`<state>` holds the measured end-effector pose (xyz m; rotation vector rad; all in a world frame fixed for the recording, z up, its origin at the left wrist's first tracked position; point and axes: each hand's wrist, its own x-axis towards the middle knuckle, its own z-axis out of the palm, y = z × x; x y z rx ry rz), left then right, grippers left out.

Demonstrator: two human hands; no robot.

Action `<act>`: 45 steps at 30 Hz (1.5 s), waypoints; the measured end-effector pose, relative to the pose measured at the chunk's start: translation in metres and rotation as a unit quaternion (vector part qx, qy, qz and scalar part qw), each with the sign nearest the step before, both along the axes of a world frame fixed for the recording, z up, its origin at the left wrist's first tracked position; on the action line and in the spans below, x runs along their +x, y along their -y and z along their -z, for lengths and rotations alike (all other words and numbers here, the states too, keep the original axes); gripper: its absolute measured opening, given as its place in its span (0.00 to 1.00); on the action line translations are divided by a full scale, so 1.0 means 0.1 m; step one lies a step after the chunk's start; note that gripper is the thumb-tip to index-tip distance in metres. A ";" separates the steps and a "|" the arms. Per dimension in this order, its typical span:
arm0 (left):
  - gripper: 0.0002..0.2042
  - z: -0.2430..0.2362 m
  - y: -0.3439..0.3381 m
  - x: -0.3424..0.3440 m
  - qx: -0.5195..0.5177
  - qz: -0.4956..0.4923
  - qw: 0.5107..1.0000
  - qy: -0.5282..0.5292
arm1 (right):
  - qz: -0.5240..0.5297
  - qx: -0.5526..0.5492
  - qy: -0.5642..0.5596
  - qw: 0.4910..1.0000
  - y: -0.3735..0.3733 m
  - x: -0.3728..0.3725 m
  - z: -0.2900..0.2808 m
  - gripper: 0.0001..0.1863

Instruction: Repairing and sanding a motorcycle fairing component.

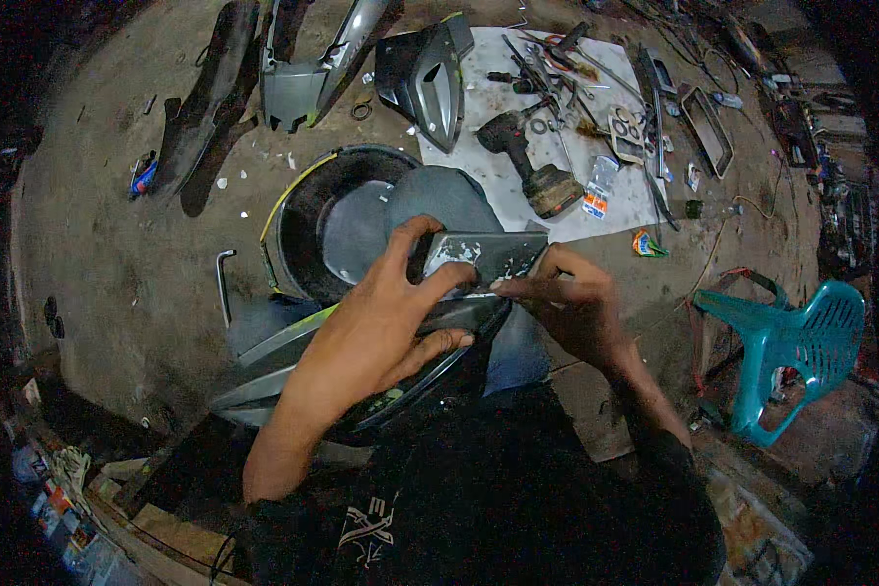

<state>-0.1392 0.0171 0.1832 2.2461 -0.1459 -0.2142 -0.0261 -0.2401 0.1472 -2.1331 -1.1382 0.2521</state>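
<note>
My left hand (381, 327) grips a dark grey plastic scooter body panel (483, 256) whose surface has patchy white flakes. The thumb lies over its top edge and the fingers wrap beneath. My right hand (576, 305) pinches the panel's right edge with fingertips at a white patch. A longer grey and black fairing piece (293, 371) lies across my lap under both hands.
A black round tub (308, 210) sits on the concrete floor ahead. A white sheet (557, 107) holds a cordless drill (527, 156) and several hand tools. More grey fairing panels (313, 68) lie at the back. A teal plastic chair (801, 342) stands at right.
</note>
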 end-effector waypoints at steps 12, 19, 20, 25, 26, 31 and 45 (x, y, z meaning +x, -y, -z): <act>0.22 0.01 -0.01 -0.03 -0.003 0.006 1.000 0.015 | -0.018 -0.017 -0.111 0.993 -0.09 0.00 -0.16 0.18; 0.22 0.01 -0.02 0.02 -0.008 0.007 1.000 0.001 | 0.002 -0.052 -0.139 0.989 -0.12 0.01 -0.24 0.17; 0.23 0.00 -0.02 0.02 -0.005 0.007 1.000 0.000 | 0.012 -0.070 -0.150 0.986 -0.14 0.00 -0.27 0.15; 0.28 0.03 0.00 0.00 -0.028 -0.022 0.999 -0.019 | 0.007 -0.066 -0.180 0.981 -0.12 0.05 -0.24 0.14; 0.29 0.03 0.00 0.01 -0.046 -0.034 0.998 -0.037 | 0.015 -0.058 -0.174 0.983 -0.13 0.07 -0.29 0.14; 0.29 0.07 0.03 0.02 -0.021 -0.056 0.997 0.054 | 0.052 0.006 -0.118 0.992 -0.17 0.04 -0.31 0.17; 0.06 0.17 -0.06 0.01 -0.026 -0.192 0.967 0.166 | -0.008 -0.005 -0.074 0.997 -0.21 -0.02 -0.35 0.14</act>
